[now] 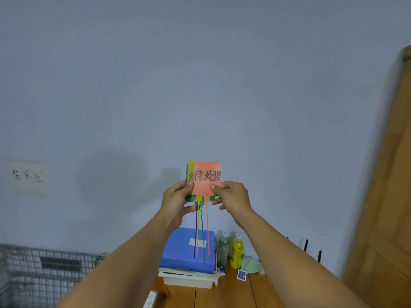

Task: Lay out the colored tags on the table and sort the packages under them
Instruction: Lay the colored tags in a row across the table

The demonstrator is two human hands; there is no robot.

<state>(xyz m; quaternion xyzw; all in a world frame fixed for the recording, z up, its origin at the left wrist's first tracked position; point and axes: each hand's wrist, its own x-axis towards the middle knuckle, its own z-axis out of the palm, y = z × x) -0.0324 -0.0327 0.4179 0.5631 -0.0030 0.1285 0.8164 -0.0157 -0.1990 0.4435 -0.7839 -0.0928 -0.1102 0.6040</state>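
Black handwritten "待处理" on the orange tag [206, 177] fronting the tag stack [190, 197], a cut-off character on the yellow tag [190, 172] behind, "装车区" on a pale paper note [27, 177] on the wall [200, 85], bottle labels [238, 248] unreadable

The wooden table [231, 294] bears a white tray [189, 282], a clear bottle [223, 247] and a yellow bottle [236, 252] just beside it — then a green cloth [251, 264] and a small blue card [241, 275].

The tags [205, 174] show a salmon-orange face with black handwritten characters. Yellow, purple and green edges peek out behind it. Their thin tails [202, 230] hang orange, green, yellow and what seems dark blue. The box [186, 250] is blue with a white label, one bottle [236, 252] is yellow, the wall [200, 85] is pale blue-grey, and the basket [33, 270] is a grey wire grid.
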